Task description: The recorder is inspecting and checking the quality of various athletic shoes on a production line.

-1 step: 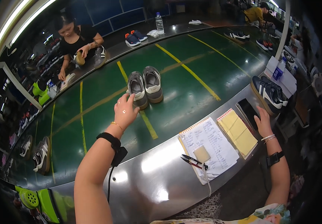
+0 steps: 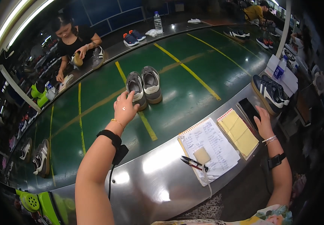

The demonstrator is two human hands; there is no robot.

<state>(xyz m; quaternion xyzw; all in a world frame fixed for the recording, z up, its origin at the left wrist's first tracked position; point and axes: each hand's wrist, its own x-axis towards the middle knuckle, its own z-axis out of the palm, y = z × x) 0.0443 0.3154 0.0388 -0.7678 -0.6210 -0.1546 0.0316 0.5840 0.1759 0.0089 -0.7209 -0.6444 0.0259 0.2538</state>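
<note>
Saw grey with white heel patches on the pair of shoes (image 2: 152,85) in the middle, and deep green on the belt (image 2: 184,86), crossed by yellow stripes and by one brownish band along the length. Noticed dark blue with white stripes, above tan soles, on the shoes at the right side (image 2: 270,93). Found silver grey on the worktop (image 2: 139,176), pale yellow on the pad (image 2: 239,131), white with dark handwriting on the notebook (image 2: 224,150), black on the phone (image 2: 248,111). Observed also a many-coloured floral pattern on the garment (image 2: 269,216).

Bright glare on the metal counter (image 2: 139,187), dark bent fisheye edges
</note>
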